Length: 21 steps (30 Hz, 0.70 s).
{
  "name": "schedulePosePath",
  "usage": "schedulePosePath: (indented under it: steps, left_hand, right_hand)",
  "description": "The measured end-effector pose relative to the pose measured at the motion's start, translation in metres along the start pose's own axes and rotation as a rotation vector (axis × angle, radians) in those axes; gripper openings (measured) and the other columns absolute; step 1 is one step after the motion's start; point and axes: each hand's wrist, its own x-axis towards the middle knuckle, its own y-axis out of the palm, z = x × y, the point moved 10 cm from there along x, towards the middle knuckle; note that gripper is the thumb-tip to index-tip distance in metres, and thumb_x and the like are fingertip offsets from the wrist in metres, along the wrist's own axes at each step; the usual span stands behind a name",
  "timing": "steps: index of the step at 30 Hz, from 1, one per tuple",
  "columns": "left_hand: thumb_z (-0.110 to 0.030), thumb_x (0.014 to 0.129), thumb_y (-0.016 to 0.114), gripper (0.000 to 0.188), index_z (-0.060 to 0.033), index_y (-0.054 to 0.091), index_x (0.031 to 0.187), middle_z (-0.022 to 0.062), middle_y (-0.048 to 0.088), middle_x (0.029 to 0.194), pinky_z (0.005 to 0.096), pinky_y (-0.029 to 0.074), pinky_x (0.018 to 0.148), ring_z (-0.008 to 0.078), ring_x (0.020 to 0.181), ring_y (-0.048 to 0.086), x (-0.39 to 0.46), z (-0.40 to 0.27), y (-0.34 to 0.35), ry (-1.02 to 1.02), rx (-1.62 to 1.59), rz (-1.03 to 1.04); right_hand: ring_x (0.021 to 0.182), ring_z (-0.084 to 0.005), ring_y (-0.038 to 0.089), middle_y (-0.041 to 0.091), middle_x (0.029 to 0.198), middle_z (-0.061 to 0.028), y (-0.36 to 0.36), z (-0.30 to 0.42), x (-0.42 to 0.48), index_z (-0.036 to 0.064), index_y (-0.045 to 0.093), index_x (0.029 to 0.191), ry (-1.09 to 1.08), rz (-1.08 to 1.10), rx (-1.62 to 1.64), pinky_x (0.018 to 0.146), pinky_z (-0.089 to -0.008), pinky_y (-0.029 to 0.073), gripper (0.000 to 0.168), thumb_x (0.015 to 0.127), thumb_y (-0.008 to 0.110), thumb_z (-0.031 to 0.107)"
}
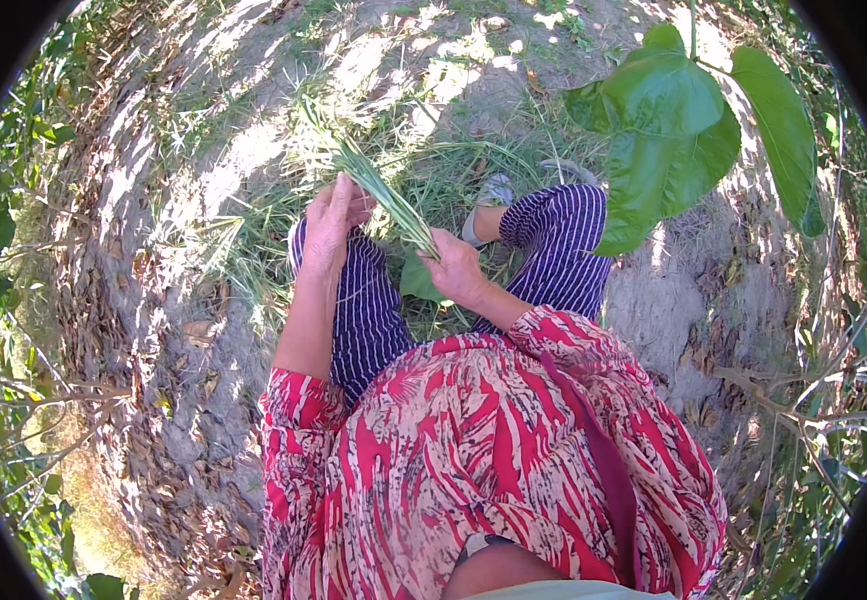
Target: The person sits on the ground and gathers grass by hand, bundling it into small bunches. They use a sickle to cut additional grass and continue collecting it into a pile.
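My right hand (457,271) grips the lower end of a bundle of long green grass blades (387,196). The bundle slants up and left from the fist, its tips spreading over loose grass on the ground. Beside its left edge is my left hand (332,219), thumb raised and fingers partly bent; whether the fingertips touch the blades is unclear. Cut-looking grass (471,161) lies in a loose layer around my feet. One grey shoe (495,191) shows by my right knee. Between my legs a broad green leaf (420,279) is partly hidden.
A leafy twig with large green leaves (666,142) hangs close at the upper right. A curved grey object (570,169), unclear in kind, lies beyond my right knee. Bare branches (786,409) reach in at right, more branches (65,405) at left. Dry leaves (200,334) litter the soil.
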Motion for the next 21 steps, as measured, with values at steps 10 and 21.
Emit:
schedulePosePath:
  steps: [10, 21]
  left_hand:
    - [-0.004, 0.085, 0.058, 0.025, 0.0012, 0.054, 0.109, 0.0074, 0.063, 0.093, 0.0305, 0.051, 0.073, 0.0154, 0.081, 0.062, 0.002, 0.014, 0.004, -0.001, -0.266, 0.242]
    - [0.001, 0.087, 0.053, 0.022, -0.0006, 0.055, 0.109, 0.0109, 0.062, 0.103, 0.0375, 0.054, 0.081, 0.0221, 0.093, 0.061, 0.005, 0.028, 0.004, 0.074, -0.217, 0.199]
  right_hand:
    - [0.078, -0.035, 0.058, 0.057, 0.084, -0.0162, 0.018, 0.016, 0.01, 0.003, 0.054, 0.101, -0.046, 0.228, 0.26, 0.069, -0.0426, 0.046, 0.032, 0.075, 0.067, 0.018]
    - [0.089, -0.0365, 0.055, 0.058, 0.092, -0.0168, 0.027, -0.035, 0.055, 0.002, 0.055, 0.104, -0.058, 0.227, -0.099, 0.078, -0.0451, 0.043, 0.027, 0.079, 0.059, 0.011]
